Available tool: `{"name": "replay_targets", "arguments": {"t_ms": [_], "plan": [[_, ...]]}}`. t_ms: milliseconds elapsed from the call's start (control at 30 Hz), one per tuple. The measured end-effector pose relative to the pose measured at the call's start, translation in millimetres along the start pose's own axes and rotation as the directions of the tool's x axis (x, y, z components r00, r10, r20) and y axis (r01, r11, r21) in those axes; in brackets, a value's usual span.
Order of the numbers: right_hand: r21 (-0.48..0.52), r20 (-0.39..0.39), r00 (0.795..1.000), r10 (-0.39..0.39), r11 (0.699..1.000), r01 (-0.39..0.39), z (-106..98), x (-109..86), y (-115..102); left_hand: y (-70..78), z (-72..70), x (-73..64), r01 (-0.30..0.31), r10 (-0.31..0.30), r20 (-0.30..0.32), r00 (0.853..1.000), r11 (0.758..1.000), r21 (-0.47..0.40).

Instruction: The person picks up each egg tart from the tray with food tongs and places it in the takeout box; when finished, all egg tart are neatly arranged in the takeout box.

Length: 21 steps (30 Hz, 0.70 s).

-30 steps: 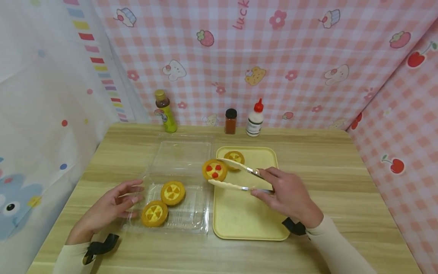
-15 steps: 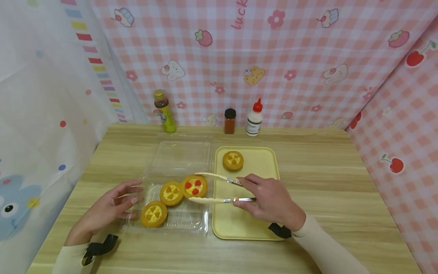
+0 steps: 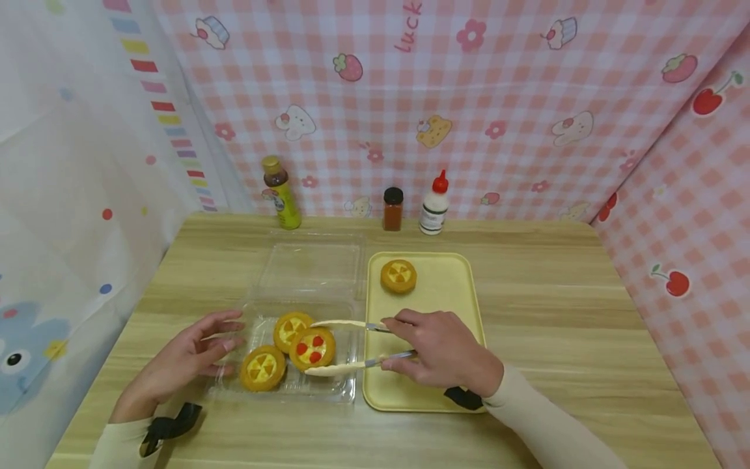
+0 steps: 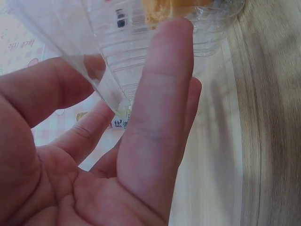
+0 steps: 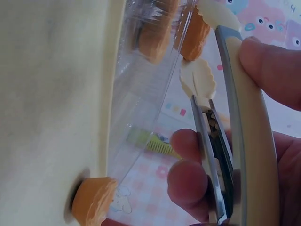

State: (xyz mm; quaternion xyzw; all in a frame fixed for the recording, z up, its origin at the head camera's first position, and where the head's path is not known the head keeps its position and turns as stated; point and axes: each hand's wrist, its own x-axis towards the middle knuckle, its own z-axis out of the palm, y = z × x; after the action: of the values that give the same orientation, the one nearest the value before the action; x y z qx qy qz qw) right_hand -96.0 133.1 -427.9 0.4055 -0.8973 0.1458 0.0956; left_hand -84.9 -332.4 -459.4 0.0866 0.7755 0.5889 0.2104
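Observation:
My right hand (image 3: 442, 350) holds a pair of tongs (image 3: 351, 326) with cream scalloped tips and metal arms. Between the tips is a round tart (image 3: 312, 350) with three red pieces on its yellow top. It is over the clear plastic container (image 3: 336, 391) and overlaps a plain tart (image 3: 289, 329) behind it. Another plain tart (image 3: 263, 369) lies in the container at the front left. My left hand (image 3: 176, 365) is at the container's left side, fingers extended and slightly bent. In the left wrist view its fingers (image 4: 155, 108) lie right along the clear wall.
A yellow tray (image 3: 424, 394) stands right of the container, with one tart (image 3: 398, 277) at its back left. The container's clear lid (image 3: 310, 267) lies folded back. Along the back stand a yellow-green bottle (image 3: 284, 198), a red-brown spice jar (image 3: 393, 212) and a white red-capped bottle (image 3: 434, 208).
The tongs have carried the red-topped tart from the tray's left edge leftward and toward me, over the container. My left hand has stayed in place.

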Motion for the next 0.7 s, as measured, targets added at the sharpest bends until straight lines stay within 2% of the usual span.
{"name": "replay_targets", "arguments": {"t_ms": [700], "plan": [[-0.005, 0.177, 0.984, -0.036, 0.999, 0.037, 0, 21.3, -10, -1.1, -0.9, 3.6, 0.0, 0.0, 0.014, 1.0, 1.0, -0.01]]}}
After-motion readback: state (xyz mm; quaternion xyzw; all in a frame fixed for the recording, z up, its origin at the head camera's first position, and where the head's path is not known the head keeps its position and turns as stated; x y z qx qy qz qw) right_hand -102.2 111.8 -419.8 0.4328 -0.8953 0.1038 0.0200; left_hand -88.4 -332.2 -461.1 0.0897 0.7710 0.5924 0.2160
